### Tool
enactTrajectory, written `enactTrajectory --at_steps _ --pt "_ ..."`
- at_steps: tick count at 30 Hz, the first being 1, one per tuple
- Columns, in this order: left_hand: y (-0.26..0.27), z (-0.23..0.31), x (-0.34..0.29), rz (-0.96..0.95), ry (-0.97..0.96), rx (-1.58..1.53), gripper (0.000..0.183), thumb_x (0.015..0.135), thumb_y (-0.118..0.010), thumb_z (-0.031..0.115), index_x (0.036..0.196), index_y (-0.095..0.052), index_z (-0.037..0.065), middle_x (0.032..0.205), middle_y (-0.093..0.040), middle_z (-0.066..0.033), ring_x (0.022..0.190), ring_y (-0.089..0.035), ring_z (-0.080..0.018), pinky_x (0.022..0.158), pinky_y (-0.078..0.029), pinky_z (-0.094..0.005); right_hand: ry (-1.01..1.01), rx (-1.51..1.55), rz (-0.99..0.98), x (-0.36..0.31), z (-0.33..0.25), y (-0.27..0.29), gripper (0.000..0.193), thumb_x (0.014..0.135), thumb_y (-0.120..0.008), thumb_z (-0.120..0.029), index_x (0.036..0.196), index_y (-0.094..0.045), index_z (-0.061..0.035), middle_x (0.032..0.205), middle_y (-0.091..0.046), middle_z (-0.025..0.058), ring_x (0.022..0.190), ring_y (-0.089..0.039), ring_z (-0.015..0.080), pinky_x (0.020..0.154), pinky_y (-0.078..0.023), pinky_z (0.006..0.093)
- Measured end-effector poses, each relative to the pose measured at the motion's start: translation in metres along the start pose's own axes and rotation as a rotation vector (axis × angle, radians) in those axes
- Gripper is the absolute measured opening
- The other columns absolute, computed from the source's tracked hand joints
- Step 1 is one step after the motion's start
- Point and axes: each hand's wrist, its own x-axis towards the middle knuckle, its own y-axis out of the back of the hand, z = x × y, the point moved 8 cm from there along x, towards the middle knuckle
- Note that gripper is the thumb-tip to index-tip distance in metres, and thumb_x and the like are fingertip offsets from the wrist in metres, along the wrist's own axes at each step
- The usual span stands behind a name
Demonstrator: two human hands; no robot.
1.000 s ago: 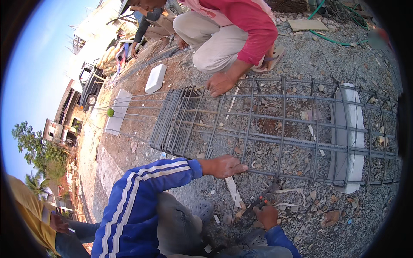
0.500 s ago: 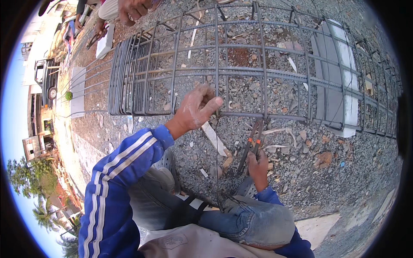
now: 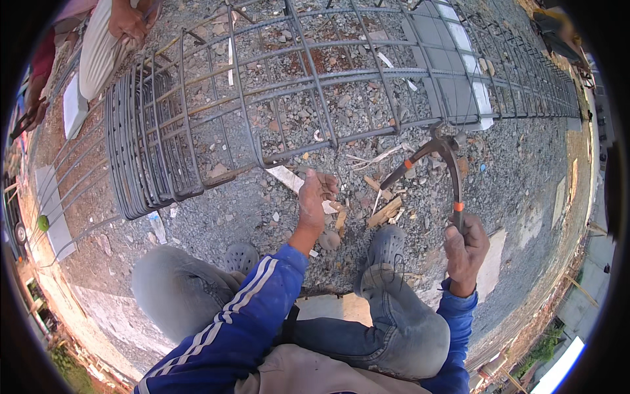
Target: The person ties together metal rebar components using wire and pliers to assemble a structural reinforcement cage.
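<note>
Over the gravel lies a long rebar cage (image 3: 315, 79) of lengthwise bars tied to square stirrups. My right hand (image 3: 467, 253) grips one orange-banded handle of a pair of pincers (image 3: 450, 152). The pincers' handles are spread wide, and the other handle hangs free to the left. Their head is at the cage's near bottom bar; whether it touches is unclear. My left hand (image 3: 316, 200) is just in front of the near bar, fingers loosely bent and apart, with nothing visible in it. At the cage's left end, several stirrups (image 3: 134, 141) stand bunched together.
A grey and white block (image 3: 436, 59) lies beneath the cage. Wood scraps (image 3: 387, 211) and stones litter the gravel near my shoes. At the upper left, another person's hand (image 3: 129, 25) is beside the cage, near a white block (image 3: 75, 108). Another person is partly visible at the upper right.
My view has swung to the right. My left hand has come down off the near bar. My right hand has moved right with the pincers, whose handles have spread apart.
</note>
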Motion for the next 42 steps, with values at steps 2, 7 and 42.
enactTrajectory --at_steps 2,7,42 --pt "-0.015 0.012 0.005 -0.163 0.071 -0.118 0.067 0.098 -0.027 0.063 0.095 -0.061 0.005 0.087 -0.064 -0.0062 0.083 -0.058 -0.0175 0.077 -0.044 -0.0315 0.003 0.071 0.028 -0.005 -0.043 0.001 0.035 0.091 -0.067 -0.031 0.100 -0.060 0.0031 0.069 -0.052 -0.0004 0.055 -0.043 0.0040 0.048 -0.032 0.0213" --pt "-0.037 0.049 -0.009 -0.689 0.205 -0.497 0.075 0.093 -0.042 0.065 0.134 -0.051 0.003 0.127 -0.059 -0.0107 0.116 -0.057 -0.0231 0.096 -0.041 -0.0364 -0.324 0.203 -0.330 0.003 -0.077 -0.055 0.038 0.092 -0.065 -0.034 0.100 -0.062 0.0034 0.058 -0.046 -0.0030 0.044 -0.034 0.0022 0.039 -0.023 0.0209" --pt "-0.103 0.030 -0.031 -0.666 0.465 -0.749 0.041 0.094 -0.062 0.041 0.118 -0.056 0.008 0.085 -0.064 -0.0055 0.080 -0.066 -0.0209 0.075 -0.057 -0.0396 -0.642 -0.077 -0.449 -0.023 -0.012 -0.121 0.032 0.095 -0.064 -0.031 0.080 -0.057 -0.0040 0.062 -0.052 0.0002 0.056 -0.047 0.0083 0.051 -0.035 0.0269"
